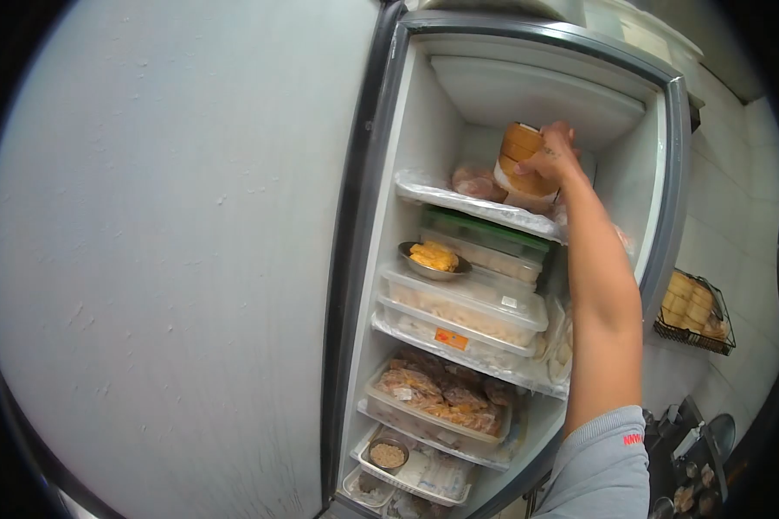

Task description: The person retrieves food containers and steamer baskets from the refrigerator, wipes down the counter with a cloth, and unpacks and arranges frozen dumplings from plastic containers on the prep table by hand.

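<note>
Right hand (556,156) curled round a tan bundle (520,149) (contents unclear) — grip partly hidden, left hand out of view

One pack (518,145), brownish-orange, crossed by darker lines, with a whitish area along its lower left. Contents not identifiable. Stands roughly upright, taller than wide, inside the top compartment of the open fridge (537,38). Right side partly hidden; contact with the shelf beneath cannot be determined.

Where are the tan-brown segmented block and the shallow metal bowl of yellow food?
Tan-brown segmented block (517,149): head view, left front side.
Shallow metal bowl of yellow food (432,274): head view, outer wall.
</note>
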{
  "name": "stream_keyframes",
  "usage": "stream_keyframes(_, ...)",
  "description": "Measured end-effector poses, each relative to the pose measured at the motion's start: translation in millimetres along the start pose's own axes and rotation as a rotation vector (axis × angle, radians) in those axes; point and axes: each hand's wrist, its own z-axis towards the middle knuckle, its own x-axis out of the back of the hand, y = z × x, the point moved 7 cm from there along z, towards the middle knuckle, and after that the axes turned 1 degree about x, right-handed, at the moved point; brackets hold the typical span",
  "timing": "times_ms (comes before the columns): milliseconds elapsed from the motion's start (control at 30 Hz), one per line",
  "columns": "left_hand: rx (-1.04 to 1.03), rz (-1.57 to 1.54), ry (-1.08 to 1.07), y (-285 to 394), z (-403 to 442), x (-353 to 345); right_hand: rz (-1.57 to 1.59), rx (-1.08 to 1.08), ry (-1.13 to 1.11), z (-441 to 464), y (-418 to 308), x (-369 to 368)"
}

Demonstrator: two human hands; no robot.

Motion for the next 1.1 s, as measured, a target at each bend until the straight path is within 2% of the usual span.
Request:
stream_keyframes(67,-0.012,-0.012,-0.008,-2,3,5,0.013,0.042,0.017,0,-9,12)
stream_keyframes(133,-0.031,-0.052,-0.034,-11,12,10,0.093,0.165,0.167,-1,-15,28)
stream_keyframes(167,-0.056,-0.091,-0.069,-21,18,13,0.066,0.184,0.132,0,-20,34)
stream_keyframes(200,-0.145,-0.131,-0.142,-58,40,15,0.047,0.210,0.095,-5,-28,42)
stream_keyframes(233,-0.242,-0.160,-0.201,-85,63,10,0.149,0.377,0.303,-27,-38,56)
stream_keyframes(267,-0.025,-0.280,-0.453,-113,90,21,0.191,0.355,0.267,-35,-42,65)
stream_keyframes(300,-0.137,-0.373,-0.587,-69,62,3,0.270,0.385,0.236,-49,-52,73)
stream_keyframes(333,-0.083,-0.323,-0.262,-88,68,21,0.393,0.471,0.271,-55,-48,72)
stream_keyframes(367,-0.098,-0.182,-0.164,-99,77,33,0.683,0.551,0.109,-45,-39,51)
stream_keyframes(400,-0.077,-0.297,-0.114,-90,66,25,0.989,0.245,-0.463,-63,-50,14)
stream_keyframes(433,-0.172,-0.125,-0.076,-58,50,19,0.857,0.523,-0.251,-94,-68,52)
stream_keyframes(467,-0.248,-0.024,-0.130,-54,51,20,0.635,0.764,0.067,-129,-84,92)
stream_keyframes(500,-0.160,-0.036,-0.148,-49,49,17,0.436,0.896,0.410,-169,-96,127)
stream_keyframes(533,-0.244,-0.019,-0.167,-41,45,15,0.535,0.926,0.377,-195,-109,142)
stream_keyframes(600,-0.097,-0.048,-0.239,-24,32,14,0.638,0.957,0.342,-257,-128,176)
stream_keyframes(667,-0.161,0.012,-0.383,-41,40,18,0.688,0.780,0.169,-310,-137,196)
stream_keyframes(700,-0.168,0.057,-0.444,-39,40,19,0.707,0.785,0.166,-336,-148,212)
stream_keyframes(767,-0.070,0.023,-0.588,-34,34,17,0.906,1.056,0.112,-398,-187,247)
stream_keyframes(867,0.016,0.090,-0.795,-14,18,33,1.232,0.916,-0.066,-477,-240,283)
stream_keyframes(900,0.083,0.141,-0.866,-14,12,39,1.470,0.879,0.056,-510,-267,307)
stream_keyframes(967,0.184,-0.062,-1.048,-18,4,53,1.647,0.835,-0.124,-550,-307,308)
stream_keyframes(1033,0.839,-0.424,-1.126,-20,-14,82,1.719,0.838,-0.211,-593,-354,301)
stream_keyframes(1067,0.896,-0.583,-1.148,44,-19,113,1.753,0.839,-0.253,-612,-372,292)
stream_keyframes(1100,0.863,-0.626,-1.141,107,-16,148,1.785,0.841,-0.292,-632,-394,285)
